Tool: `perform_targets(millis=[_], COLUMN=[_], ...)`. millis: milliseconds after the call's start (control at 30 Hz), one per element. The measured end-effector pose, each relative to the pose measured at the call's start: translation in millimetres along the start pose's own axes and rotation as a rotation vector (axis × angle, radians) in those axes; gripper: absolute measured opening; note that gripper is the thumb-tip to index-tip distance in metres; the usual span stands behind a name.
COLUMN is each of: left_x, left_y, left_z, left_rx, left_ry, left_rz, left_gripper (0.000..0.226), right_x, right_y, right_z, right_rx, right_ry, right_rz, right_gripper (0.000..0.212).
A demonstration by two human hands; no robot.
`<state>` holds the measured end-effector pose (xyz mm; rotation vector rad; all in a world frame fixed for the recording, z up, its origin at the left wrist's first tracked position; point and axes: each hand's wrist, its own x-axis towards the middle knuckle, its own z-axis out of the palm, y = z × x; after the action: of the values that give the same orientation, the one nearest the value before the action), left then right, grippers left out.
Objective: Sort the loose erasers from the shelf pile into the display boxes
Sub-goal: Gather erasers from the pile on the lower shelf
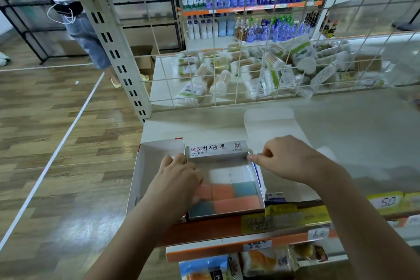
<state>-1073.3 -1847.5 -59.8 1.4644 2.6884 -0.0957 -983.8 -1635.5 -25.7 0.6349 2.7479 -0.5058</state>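
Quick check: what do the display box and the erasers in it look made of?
Display box: looks like thin printed cardboard, with folded flaps and a creased header panel. Erasers: matte blocks in white, pink and grey-blue, probably rubber or foam; the blur leaves it open.

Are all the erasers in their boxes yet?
Nearly, it seems. The grey display box already holds neat rows of white, pink and blue erasers. Both hands are on it: the left hand at its left wall, the right hand pinching its back corner. The white box beside it looks empty. No loose pile is visible.
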Motion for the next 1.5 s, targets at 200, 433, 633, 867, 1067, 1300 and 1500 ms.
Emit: perform_targets(millis=[200,433,633,867,1067,1300,1500], left_x=[0,8,11,17,38,109,181], left_y=[-4,-4,-1,-2,9,65,164], left_z=[-1,-3,1,-3,-23,-70,-79], left_rx=[-0.003,0.008,-0.03,-0.073,-0.042,-0.047,-0.05], left_ry=[-0.048,-0.047,-0.051,-0.069,-0.075,0.314,0.381], left_rz=[0.014,0.002,0.022,0.078,0.162,0.266,0.396], left_gripper=[0.039,0.023,0.018,0.022,0.024,0.031,0.044], right_x=[3,3,5,5,6,6,-12], right_y=[-2,2,4,5,17,65,150], right_z=[13,14,17,14,-7,-44,-58], right_rx=[0.008,0.011,0.023,0.069,0.062,-0.043,-0.179], right_ry=[-0.095,-0.088,-0.078,-0.118,-0.089,0.33,0.534], right_rz=[-0.042,-0.059,-0.062,-0.069,-0.119,-0.246,-0.026], right_gripper=[0.047,0.036,0.031,0.04,0.043,0.034,0.052])
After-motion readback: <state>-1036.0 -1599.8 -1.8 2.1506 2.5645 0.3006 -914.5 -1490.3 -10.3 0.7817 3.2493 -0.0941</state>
